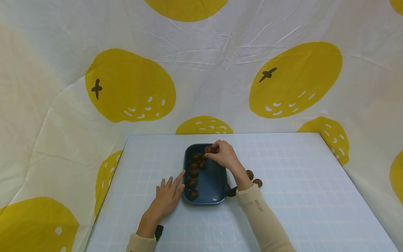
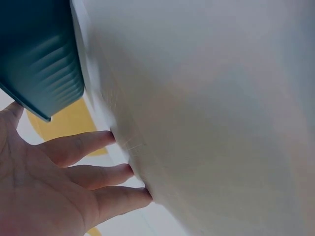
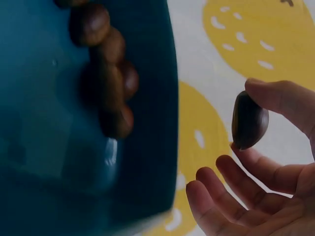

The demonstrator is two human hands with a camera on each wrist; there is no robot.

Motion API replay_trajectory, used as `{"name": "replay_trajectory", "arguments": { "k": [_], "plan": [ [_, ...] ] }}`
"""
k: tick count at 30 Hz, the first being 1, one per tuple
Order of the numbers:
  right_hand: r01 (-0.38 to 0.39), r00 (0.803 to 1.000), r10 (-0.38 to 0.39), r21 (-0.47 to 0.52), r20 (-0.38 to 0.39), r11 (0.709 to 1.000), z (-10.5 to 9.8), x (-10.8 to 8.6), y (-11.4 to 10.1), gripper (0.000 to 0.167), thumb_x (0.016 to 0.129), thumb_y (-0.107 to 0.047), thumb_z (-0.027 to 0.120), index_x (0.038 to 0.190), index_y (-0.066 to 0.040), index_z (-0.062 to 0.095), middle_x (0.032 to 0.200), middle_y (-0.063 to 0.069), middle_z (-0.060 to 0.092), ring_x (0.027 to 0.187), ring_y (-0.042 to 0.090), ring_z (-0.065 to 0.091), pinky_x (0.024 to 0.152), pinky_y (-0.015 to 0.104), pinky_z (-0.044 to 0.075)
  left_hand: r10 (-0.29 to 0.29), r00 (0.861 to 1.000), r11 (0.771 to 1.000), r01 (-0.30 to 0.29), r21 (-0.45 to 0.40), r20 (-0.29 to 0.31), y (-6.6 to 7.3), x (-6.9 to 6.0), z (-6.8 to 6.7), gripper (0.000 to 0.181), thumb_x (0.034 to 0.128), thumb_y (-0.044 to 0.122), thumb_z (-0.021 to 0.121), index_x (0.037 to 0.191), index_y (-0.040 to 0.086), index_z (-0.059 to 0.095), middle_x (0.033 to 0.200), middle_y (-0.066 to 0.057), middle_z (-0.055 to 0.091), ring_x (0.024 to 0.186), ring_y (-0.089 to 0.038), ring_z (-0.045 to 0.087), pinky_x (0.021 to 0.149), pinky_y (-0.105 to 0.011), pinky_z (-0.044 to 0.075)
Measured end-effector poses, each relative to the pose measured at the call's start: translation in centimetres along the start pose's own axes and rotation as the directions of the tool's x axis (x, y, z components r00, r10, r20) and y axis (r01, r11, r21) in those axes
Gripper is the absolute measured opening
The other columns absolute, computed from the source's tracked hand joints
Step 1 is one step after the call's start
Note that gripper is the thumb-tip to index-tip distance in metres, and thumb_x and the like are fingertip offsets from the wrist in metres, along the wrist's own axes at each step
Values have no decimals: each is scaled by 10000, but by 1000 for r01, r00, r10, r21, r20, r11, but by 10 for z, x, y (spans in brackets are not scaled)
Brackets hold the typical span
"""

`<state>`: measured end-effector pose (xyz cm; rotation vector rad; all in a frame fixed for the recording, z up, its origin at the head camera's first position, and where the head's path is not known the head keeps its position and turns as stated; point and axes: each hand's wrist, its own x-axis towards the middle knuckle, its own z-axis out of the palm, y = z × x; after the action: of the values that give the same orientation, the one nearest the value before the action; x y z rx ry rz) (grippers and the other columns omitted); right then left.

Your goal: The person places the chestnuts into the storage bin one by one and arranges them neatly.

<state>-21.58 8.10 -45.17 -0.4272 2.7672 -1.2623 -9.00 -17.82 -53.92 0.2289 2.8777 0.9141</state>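
Observation:
A dark blue rectangular tray point(image 1: 211, 185) lies on the table with several brown chestnuts point(image 1: 192, 182) inside, most of them along its left side. Over the tray's far end, my right hand point(image 1: 224, 154) pinches one chestnut point(image 3: 249, 121) between thumb and index finger; the other fingers are loosely bent in the right wrist view. My left hand point(image 1: 168, 196) is at the tray's left side, its fingers spread. In the left wrist view, three fingertips rest on the table and another digit reaches the tray's rim point(image 2: 29, 109).
Two more chestnuts point(image 1: 257, 182) lie on the table right of the tray, beside my right forearm. The table has a pale checked cover point(image 1: 302, 196). Behind it hangs a white cloth with yellow fruit prints point(image 1: 296, 80).

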Motion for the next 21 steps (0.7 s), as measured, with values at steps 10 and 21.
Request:
{"name": "replay_trajectory", "arguments": {
  "k": [10,21],
  "plan": [
    [-14,1000,14,-29,-2,999,31,2,3,372,825,-280,836,1028,-30,651,980,76,632,871,232,582,749,390,514,4,1000,1000,-4,3,-5,0,-1,0,557,1058,583,288,1589,437,204,1518,-326,339,1380,-632,153,1036,-789,94],
    [5,999,0,-94,55,996,47,9,8,382,828,-274,833,1042,-24,640,991,97,608,872,236,554,761,394,496,0,1000,1000,0,-7,-4,-4,0,2,553,1054,590,299,1583,460,205,1524,-312,342,1385,-630,153,1039,-788,92]
  ]
}}
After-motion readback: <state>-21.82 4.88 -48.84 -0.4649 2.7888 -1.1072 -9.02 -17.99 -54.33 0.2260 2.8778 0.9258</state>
